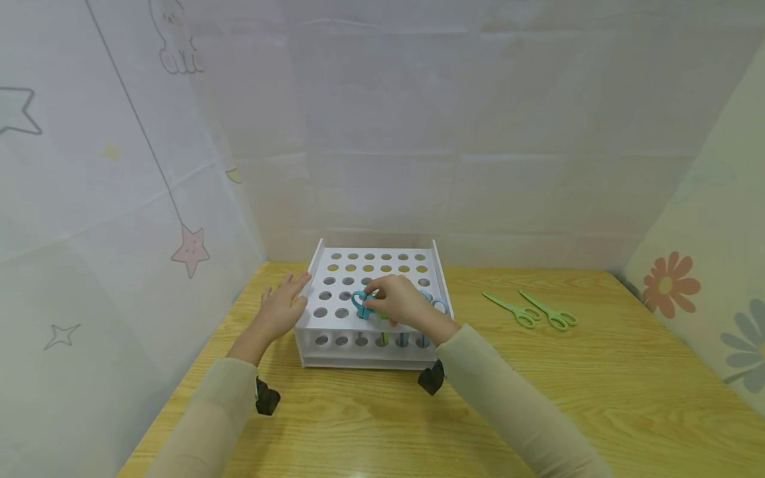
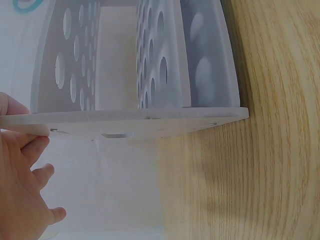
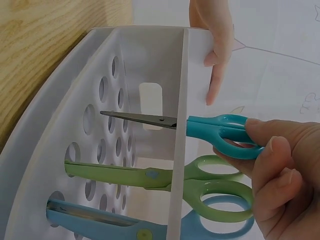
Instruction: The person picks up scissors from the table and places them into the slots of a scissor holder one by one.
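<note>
A white tiered rack (image 1: 311, 320) with rows of round holes stands on the table. My left hand (image 1: 281, 307) grips its left side panel, thumb on one face and fingers on the other in the left wrist view. With thumb and fingers, my right hand (image 1: 402, 299) pinches the handles of teal scissors (image 3: 220, 137). Their dark blades pass through the top panel and point toward a hole in the lower one. Beside them, green scissors (image 3: 202, 192) and blue scissors (image 3: 95, 220) sit in the rack, handles up and blades in lower holes.
Two pairs of light green scissors (image 1: 518, 311) lie on the wooden table (image 1: 568, 378) to the right of the rack. A patterned curtain (image 1: 382, 133) hangs behind and along both sides. A small coral piece (image 1: 392, 322) shows under the right hand.
</note>
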A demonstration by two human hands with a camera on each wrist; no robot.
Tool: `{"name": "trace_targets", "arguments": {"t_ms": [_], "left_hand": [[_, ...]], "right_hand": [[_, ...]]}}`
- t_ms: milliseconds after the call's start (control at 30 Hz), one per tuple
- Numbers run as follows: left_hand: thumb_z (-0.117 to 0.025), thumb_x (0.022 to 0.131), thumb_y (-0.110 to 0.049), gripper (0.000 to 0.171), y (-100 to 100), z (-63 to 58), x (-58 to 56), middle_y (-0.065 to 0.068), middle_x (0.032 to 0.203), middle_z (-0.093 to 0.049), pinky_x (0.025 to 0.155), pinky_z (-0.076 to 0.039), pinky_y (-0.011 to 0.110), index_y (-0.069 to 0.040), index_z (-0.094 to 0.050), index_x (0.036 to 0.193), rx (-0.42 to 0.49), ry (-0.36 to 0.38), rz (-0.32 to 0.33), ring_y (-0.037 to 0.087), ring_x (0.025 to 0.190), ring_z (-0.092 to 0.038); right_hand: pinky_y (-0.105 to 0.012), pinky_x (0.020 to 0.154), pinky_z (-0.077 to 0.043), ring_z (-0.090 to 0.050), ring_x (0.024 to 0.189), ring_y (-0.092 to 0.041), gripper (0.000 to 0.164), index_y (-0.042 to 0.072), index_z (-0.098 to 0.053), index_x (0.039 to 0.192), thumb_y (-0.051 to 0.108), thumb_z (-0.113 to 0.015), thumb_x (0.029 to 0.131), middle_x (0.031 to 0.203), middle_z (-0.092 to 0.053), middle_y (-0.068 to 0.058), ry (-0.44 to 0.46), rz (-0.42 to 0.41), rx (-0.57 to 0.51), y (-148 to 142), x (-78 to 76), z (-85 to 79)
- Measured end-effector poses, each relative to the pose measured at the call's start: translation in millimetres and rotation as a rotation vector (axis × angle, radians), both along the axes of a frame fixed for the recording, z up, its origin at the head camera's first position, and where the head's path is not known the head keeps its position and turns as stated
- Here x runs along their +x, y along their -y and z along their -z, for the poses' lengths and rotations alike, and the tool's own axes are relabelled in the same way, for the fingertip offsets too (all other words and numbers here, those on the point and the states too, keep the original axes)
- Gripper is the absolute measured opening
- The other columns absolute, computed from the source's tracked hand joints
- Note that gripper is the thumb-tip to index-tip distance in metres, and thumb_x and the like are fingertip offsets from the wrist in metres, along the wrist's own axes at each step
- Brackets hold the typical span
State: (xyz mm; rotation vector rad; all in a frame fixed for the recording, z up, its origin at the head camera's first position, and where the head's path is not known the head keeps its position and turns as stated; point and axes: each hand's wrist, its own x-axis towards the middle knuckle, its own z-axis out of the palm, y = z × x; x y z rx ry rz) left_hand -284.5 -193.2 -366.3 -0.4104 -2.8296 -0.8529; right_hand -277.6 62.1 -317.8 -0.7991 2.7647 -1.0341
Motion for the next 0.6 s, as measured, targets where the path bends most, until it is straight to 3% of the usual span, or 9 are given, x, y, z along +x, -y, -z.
{"name": "trace_targets", "arguments": {"t_ms": [600], "left_hand": [[-0.034, 0.092, -0.016, 0.052, -0.6, 1.0, -0.3, 0.009, 0.147, -0.028, 0.101, 0.003, 0.062, -0.006, -0.034, 0.143, -0.010, -0.016, -0.007, 0.033, 0.136, -0.012]], "right_hand": [[-0.024, 0.041, -0.044, -0.052, 0.036, -0.015, 0.025, 0.005, -0.063, 0.112, 0.016, -0.060, 0.090, 0.081, -0.067, -0.004, -0.043, 0.034, 0.032, 6.2, 2.4, 0.2]]}}
